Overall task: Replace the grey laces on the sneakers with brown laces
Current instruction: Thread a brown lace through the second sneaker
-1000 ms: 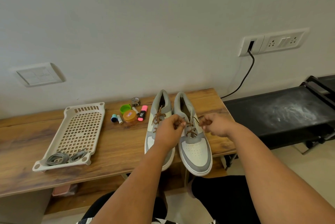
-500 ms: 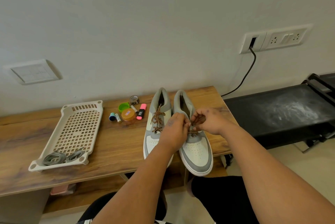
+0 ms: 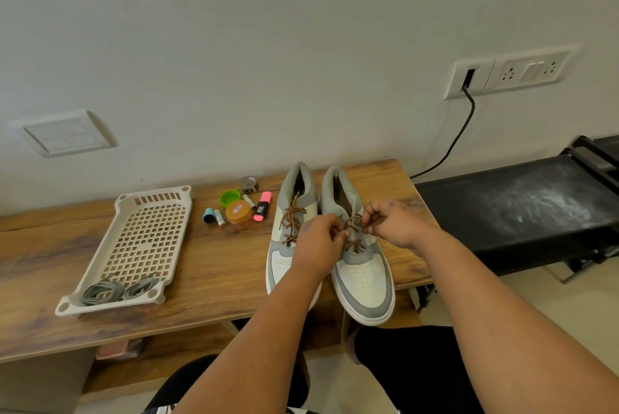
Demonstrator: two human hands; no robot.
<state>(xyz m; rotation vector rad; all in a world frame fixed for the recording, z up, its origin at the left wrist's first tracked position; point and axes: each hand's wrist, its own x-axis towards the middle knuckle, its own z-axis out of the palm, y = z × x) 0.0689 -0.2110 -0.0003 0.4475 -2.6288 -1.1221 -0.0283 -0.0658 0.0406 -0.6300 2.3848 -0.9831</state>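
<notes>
Both forearms reach forward from the bottom of the view and meet over the right-hand shoe. The left hand [image 3: 318,239] has its fingers curled, pinching a loop of the thin brown lace [image 3: 352,224] at the shoe's throat. The right hand [image 3: 393,224] is curled too, its fingertips pinching the other part of the same lace just across from the left hand, so the two hands sit close together with the lace between them.

The grey-and-white low-top sneaker under the hands [image 3: 363,276] lies at the counter's right end, its toe overhanging the near edge. Touching it on the left is the matching second sneaker [image 3: 291,212], brown lace threaded through its eyelets; the left wrist covers part of its toe.

The wooden counter [image 3: 207,266] runs along a plain pale wall. Towards its far edge, just left of the sneakers, sits a cluster of small things: an amber round jar [image 3: 238,214], a pink highlighter [image 3: 262,211], a green cap [image 3: 229,198]. Near the left end a cream perforated plastic tray [image 3: 144,242] holds two bundles of grey laces [image 3: 115,289] in its near corner, well apart from the hands. Beyond the right end stands a black dusty surface [image 3: 522,209], and a black cable [image 3: 452,142] hangs from a white wall socket [image 3: 509,70].
</notes>
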